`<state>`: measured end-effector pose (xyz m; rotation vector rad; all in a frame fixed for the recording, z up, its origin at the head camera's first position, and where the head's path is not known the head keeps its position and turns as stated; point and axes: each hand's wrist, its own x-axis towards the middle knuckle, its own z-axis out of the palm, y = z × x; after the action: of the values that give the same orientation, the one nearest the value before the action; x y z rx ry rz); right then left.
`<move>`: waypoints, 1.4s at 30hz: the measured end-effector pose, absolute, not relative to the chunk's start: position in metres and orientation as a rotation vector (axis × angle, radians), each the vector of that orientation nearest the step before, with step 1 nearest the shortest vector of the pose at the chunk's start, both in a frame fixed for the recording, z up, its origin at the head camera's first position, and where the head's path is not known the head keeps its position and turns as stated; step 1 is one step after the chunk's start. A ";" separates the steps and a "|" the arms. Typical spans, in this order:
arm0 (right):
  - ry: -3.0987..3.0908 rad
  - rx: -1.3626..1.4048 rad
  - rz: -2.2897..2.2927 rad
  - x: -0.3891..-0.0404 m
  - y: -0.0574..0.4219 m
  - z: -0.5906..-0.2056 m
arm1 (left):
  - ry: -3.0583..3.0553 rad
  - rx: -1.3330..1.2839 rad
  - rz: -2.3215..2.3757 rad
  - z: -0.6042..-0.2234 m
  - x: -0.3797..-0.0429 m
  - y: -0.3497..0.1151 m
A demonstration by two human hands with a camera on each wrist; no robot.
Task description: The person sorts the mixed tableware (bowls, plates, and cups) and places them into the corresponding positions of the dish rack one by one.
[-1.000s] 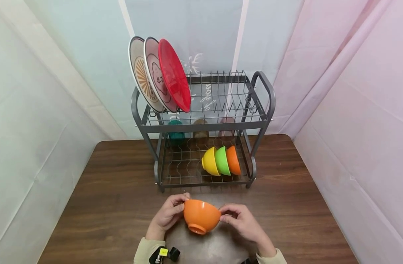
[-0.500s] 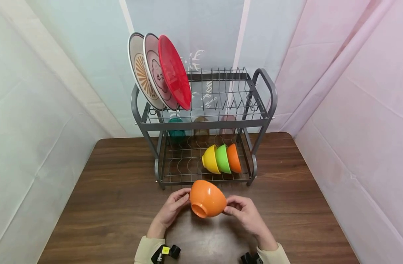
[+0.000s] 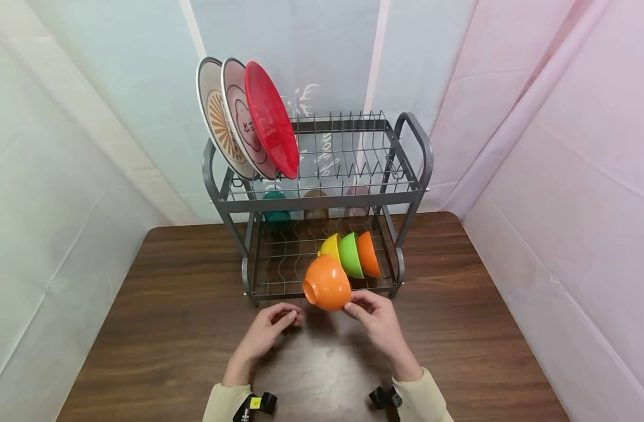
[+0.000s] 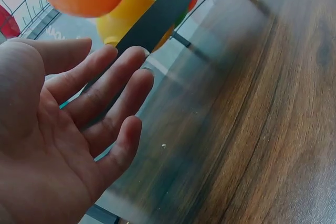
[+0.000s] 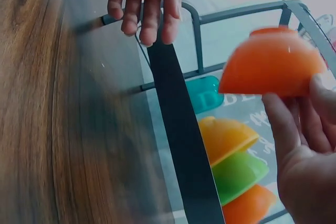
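Note:
My right hand (image 3: 377, 322) pinches the rim of an orange bowl (image 3: 328, 283), which is tilted on its side with its foot toward the left. In the head view the bowl overlaps the front of the rack's lower tier and partly hides a yellow bowl (image 3: 329, 245). Beside the yellow one, a green bowl (image 3: 351, 256) and a second orange bowl (image 3: 369, 254) stand on edge in the lower tier. Apart from the held bowl, my left hand (image 3: 266, 331) holds nothing, its fingers relaxed, as the left wrist view (image 4: 100, 103) also shows.
A dark two-tier dish rack (image 3: 322, 204) stands at the back of the wooden table (image 3: 185, 281). A red plate (image 3: 271, 120) and two patterned plates (image 3: 223, 120) lean in its upper tier at left. Behind the lower tier are a teal cup (image 3: 277, 210), a brown cup (image 3: 316, 206) and a pink cup (image 3: 357, 202).
The orange bowl has risen away from me toward the rack and turned further onto its side. My left hand has let go of it; my right hand still holds it.

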<state>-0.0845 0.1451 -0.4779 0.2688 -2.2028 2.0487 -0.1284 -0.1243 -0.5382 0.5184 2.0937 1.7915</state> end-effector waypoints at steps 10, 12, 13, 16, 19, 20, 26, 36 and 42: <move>-2.176 0.150 2.030 -0.103 0.126 -0.483 | 2.556 0.586 1.489 -0.542 -0.127 -0.127; -2.191 0.133 1.997 -0.106 0.123 -0.484 | 2.696 0.583 1.372 -0.543 -0.126 -0.128; -2.200 0.125 1.977 -0.107 0.122 -0.484 | 2.753 0.583 1.318 -0.544 -0.126 -0.129; -2.222 0.117 1.896 -0.112 0.117 -0.485 | 2.870 0.543 1.183 -0.543 -0.125 -0.132; -2.236 0.110 1.793 -0.117 0.112 -0.487 | 2.924 0.517 1.091 -0.542 -0.125 -0.134; -2.240 0.108 1.758 -0.119 0.110 -0.488 | 2.925 0.508 1.079 -0.542 -0.125 -0.134; -2.290 0.075 1.604 -0.130 0.100 -0.491 | 2.880 0.549 1.103 -0.544 -0.123 -0.134; -2.306 0.210 1.230 -0.138 0.092 -0.496 | 2.697 0.588 1.251 -0.539 -0.118 -0.128; -2.304 0.199 1.155 -0.143 0.087 -0.499 | 2.678 0.624 1.262 -0.543 -0.116 -0.126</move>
<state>-0.1427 0.0873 -0.4987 0.1985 -2.3044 1.1552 -0.1165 -0.1265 -0.5432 0.6241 2.6777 1.2617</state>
